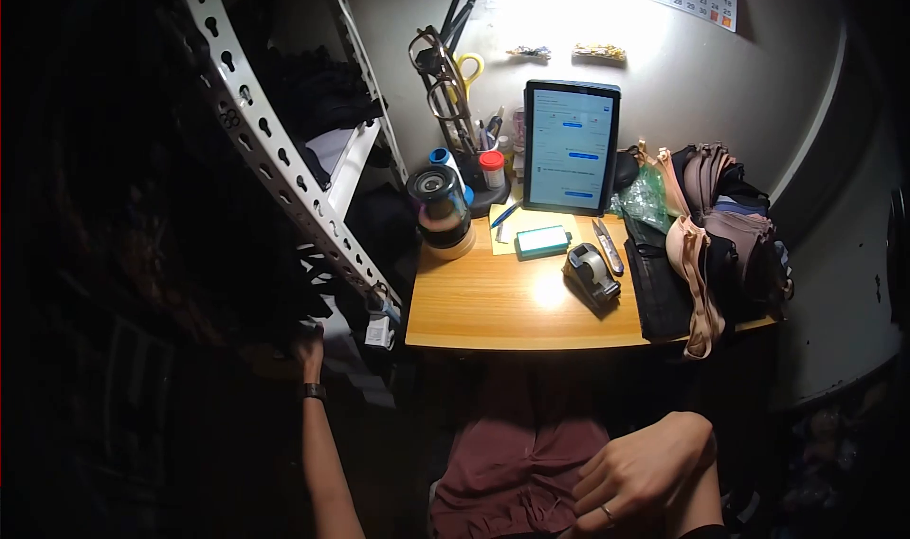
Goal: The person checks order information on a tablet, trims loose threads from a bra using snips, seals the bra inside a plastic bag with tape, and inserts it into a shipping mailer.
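Note:
My left hand [311, 345], with a dark band on its wrist, reaches down beside the shelf on the left. Its fingers are lost in shadow close to some pale sheets [343, 340], so any hold on them cannot be made out. Over my lap, my right hand [640, 473] rests loosely above the maroon trousers [521, 468], a ring on one finger. Those fingers are a little bent and apart, with nothing visible in them.
A white slotted shelf post [270, 146] slants close to my left arm. The wooden desk [483, 302] holds a tablet [569, 150], a tape dispenser [592, 278], thread snips [609, 247], a lidded jar [441, 207] and a pile of bras [730, 217].

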